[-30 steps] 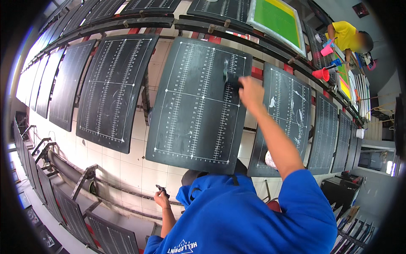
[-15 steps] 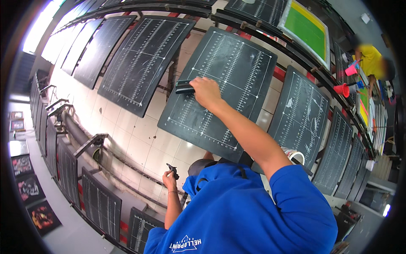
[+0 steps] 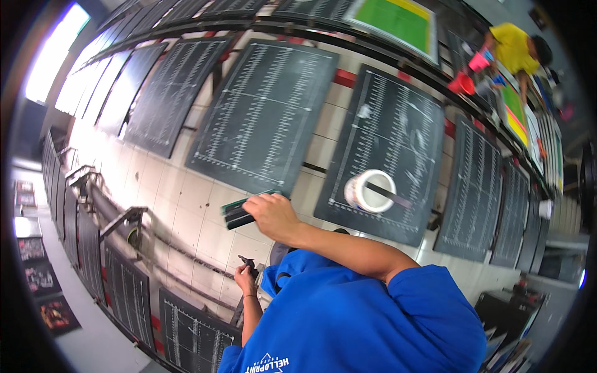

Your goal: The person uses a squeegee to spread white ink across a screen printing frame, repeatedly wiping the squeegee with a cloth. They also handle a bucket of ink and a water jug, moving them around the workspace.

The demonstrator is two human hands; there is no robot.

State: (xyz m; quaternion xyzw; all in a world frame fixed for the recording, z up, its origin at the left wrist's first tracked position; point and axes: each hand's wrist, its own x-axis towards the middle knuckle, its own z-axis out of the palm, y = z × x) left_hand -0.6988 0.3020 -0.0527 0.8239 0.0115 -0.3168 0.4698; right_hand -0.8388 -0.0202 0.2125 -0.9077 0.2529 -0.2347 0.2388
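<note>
My right hand (image 3: 272,216) is closed round a wide black squeegee (image 3: 239,214) with a green edge. It is over the near edge of the dark board (image 3: 252,115) marked with white scales, and the squeegee extends past that edge over the tiled floor. Lower down, my left hand (image 3: 246,283) grips a small black tool (image 3: 248,263) whose kind I cannot make out. To the right, a white tub (image 3: 357,194) stands on another marked board (image 3: 393,140). A flat dark stick (image 3: 389,195) leans across the tub's mouth.
Rows of similar boards run along both sides, with a black metal rail (image 3: 298,28) behind. A green and yellow printing screen (image 3: 396,26) lies beyond the rail. At the far right, a person in yellow (image 3: 511,46) works beside red buckets (image 3: 461,83).
My right hand and the squeegee have come off the board's middle toward my body. The view has turned, shifting the boards left and bringing the white tub fully into sight. My left hand keeps its grip.
</note>
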